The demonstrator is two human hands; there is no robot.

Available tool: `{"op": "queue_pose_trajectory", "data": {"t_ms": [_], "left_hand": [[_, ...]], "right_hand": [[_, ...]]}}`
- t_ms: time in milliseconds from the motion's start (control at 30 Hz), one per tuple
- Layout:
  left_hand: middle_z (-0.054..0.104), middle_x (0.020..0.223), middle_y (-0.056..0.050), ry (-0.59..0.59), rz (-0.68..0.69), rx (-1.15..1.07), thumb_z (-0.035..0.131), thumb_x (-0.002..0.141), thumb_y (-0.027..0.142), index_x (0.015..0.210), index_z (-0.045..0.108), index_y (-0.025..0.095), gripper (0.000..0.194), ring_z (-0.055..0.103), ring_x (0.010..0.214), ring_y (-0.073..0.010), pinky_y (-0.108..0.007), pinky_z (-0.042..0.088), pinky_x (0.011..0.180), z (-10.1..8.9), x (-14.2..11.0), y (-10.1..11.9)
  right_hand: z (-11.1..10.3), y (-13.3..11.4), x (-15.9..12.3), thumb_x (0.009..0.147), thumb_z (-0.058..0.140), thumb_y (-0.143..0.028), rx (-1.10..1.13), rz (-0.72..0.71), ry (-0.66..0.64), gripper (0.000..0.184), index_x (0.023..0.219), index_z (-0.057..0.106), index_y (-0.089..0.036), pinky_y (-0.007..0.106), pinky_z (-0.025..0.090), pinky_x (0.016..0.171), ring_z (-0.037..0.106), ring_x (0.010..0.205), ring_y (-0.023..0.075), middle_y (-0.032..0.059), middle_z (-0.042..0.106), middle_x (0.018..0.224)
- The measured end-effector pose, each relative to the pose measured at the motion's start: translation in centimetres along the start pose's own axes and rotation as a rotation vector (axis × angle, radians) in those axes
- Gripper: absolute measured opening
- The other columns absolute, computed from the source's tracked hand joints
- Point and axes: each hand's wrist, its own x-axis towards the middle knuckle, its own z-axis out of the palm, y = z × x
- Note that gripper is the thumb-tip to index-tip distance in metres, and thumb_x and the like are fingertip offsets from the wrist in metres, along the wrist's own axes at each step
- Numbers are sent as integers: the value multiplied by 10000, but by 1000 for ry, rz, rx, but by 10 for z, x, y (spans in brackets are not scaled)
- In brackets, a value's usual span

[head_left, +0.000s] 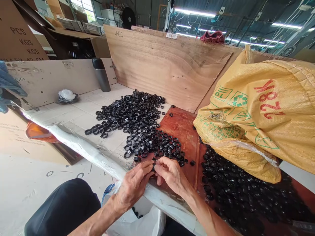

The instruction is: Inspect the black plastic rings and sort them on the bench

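My left hand (135,182) and my right hand (169,172) meet above the table's near edge, fingertips pinched together. Between them is a small black plastic part (153,166), mostly covered by the fingers, so its exact shape is hard to see. Just beyond the hands spreads a heap of black plastic rings (137,114), reaching from the white tiled surface onto a reddish-brown board (169,123). A second pile, of small black plastic pieces (233,186), lies to the right of my right hand.
A yellow woven sack (246,111) leans over the right-hand pile. Wooden boards (167,65) wall the back. A dark flask (101,75) and a wrapped white item (67,95) stand at back left. A white plastic bag (137,223) hangs below the wrapped table edge (93,154).
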Motion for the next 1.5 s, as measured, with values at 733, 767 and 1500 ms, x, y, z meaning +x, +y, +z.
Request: {"op": "queue_pose_trajectory", "data": {"t_ms": [733,767,1500], "left_hand": [[772,1124,-54,53,-106,102,608,985,196,1118,647,264,154,762,995,-209,-310,620,872,-15,-20,37],[763,1150,-64,1,-50,127,577,995,164,1151,628,264,192,757,1016,-203,-301,614,886,-19,-23,39],[750,967,-25,-121,-183,615,545,1011,389,1113,711,254,237,752,822,-219,-302,559,687,-20,35,-6]], "right_hand": [[3,-5,-11,872,631,-171,-63,-88,-161,74,937,611,-198,206,451,561,648,577,128,-47,629,670],[2,-4,-11,890,621,-188,-57,-59,-203,30,917,613,-198,204,443,549,642,559,127,-50,624,640],[-77,-14,-7,860,736,-325,-761,-41,124,219,792,563,-209,241,386,586,568,635,142,-20,627,727]]}}
